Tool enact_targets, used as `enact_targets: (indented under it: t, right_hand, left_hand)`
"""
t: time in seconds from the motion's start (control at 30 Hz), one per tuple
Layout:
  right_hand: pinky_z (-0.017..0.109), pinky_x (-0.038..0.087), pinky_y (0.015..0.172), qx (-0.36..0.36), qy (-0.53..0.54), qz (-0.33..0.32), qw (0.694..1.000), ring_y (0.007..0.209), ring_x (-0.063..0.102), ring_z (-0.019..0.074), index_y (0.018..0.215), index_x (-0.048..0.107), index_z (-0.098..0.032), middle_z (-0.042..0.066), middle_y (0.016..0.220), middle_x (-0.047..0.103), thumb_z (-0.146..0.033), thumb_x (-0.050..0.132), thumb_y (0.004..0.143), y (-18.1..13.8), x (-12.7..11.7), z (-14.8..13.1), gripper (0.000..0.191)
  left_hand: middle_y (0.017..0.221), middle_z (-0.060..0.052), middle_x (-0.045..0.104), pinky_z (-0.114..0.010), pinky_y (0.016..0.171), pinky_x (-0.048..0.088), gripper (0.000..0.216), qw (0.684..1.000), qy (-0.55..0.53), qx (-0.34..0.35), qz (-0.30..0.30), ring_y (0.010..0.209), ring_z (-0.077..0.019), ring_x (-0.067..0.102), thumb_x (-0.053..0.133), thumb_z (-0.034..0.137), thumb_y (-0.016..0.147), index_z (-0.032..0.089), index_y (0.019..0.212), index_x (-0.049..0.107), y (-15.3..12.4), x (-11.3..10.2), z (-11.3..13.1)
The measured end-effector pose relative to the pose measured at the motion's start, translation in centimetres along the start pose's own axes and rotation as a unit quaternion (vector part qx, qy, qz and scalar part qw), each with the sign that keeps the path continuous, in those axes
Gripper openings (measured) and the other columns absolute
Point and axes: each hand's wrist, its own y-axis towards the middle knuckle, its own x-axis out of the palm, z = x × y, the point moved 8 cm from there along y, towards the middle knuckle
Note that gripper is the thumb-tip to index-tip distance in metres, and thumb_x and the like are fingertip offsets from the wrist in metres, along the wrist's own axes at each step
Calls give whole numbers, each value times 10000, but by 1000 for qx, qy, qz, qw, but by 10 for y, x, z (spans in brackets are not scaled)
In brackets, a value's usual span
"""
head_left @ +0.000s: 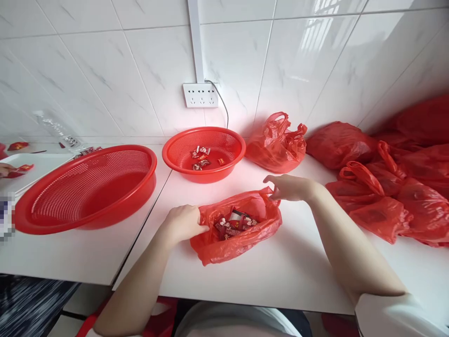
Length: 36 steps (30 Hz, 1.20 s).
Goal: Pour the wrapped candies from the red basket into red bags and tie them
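- Two hands sit at opposite ends of the open red bag [235,252], which lies on the white tabletop [256,285] directly in front of the person, its mouth facing up
- The left hand [184,223] is closed over the bag's left edge with the thumb lapping inside, probably because thin plastic sags without a grip
- The right hand [293,187] is at the far right corner, touching the plastic; its forefinger and thumb look parted, and I cannot tell whether the other fingers clamp the edge
- Held from both ends, the mouth seems to be spread wide, leaving the wrapped packets [235,224] inside in plain sight
- The small basin [206,176] stands just behind the bag, within easy reach, a few wrapped pieces [201,164] on its floor
- The large basin [145,192] is off to the left, short of the table seam [142,227], perhaps to serve the neighbouring place, where a co-worker's hand [5,171] shows
- One bag with upright handles [277,147] stands against the tiled wall [238,56], and a heap of red bags [379,201] limits room on the right
- Bare tabletop runs from the bag to the front edge, so drawing back looks easiest; behind, basin and upright bag leave only a narrow strip
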Motion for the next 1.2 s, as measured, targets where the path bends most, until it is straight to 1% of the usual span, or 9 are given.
enact_targets:
  t: [0.17,0.27,0.43,0.5,0.63,0.73,0.9,1.03,1.2]
  right_hand:
    - [296,503,657,-85,68,54,993,831,646,209,1243,535,-244,78,1030,671,-270,582,795,-17,-33,-19,451]
    - [311,510,713,-183,198,163,949,823,640,192,1111,601,-250,48,951,678,-315,611,812,-39,-75,-31,306]
    - [282,474,671,-315,453,454,700,700,569,122,926,614,-242,3,777,604,-326,638,849,-88,-149,-25,116]
    - [286,469,670,-344,463,486,657,679,544,118,875,624,-249,4,767,591,-331,658,843,-96,-161,-32,95]
    - [281,483,717,-378,466,490,633,741,562,120,898,645,-243,11,811,601,-296,701,812,-100,-172,-51,116]
    - [266,495,716,-395,470,460,642,773,579,118,948,632,-238,1,812,591,-288,719,791,-95,-168,-69,187]
    - [302,530,756,-431,403,447,673,834,612,145,962,613,-229,7,861,607,-329,655,837,-97,-145,-109,166]
    - [343,531,823,-467,297,434,711,888,628,171,943,634,-207,31,919,655,-283,568,893,-108,-122,-143,112]
    - [363,517,903,-491,264,386,735,1040,611,186,1177,580,-234,49,1113,648,-231,433,957,-112,-109,-155,264]
  left_hand:
    - [566,18,570,-264,509,307,269,982,-181,36,38,519,-138,489,602,390,731,203,545,551,2,-24,-9]
    - [753,-2,656,-259,629,415,255,907,-381,46,174,695,-156,588,622,441,776,192,735,655,-8,-72,-21]
    - [873,1,683,-273,768,473,118,686,-582,133,416,882,-146,608,695,309,778,197,814,696,-37,-159,-46]
    - [955,16,691,-298,814,479,75,651,-592,189,435,1010,-162,594,664,280,817,212,810,695,-43,-183,-40]
    - [1081,48,676,-374,916,471,110,646,-578,310,391,1207,-223,518,617,322,853,272,920,688,-46,-204,-4]
    - [1013,-11,676,-378,875,493,292,650,-585,357,329,1079,-233,597,667,356,805,273,1084,649,-38,-199,18]
    - [703,42,499,-209,503,415,314,719,-587,317,195,505,-51,453,704,282,782,244,1075,597,-14,-169,46]
    - [771,22,526,-201,559,417,340,809,-498,288,124,617,-71,488,734,304,756,228,1056,593,-7,-145,75]
    - [734,-6,557,-238,644,449,211,822,-475,301,86,712,-111,533,629,366,842,171,763,605,-6,-137,95]
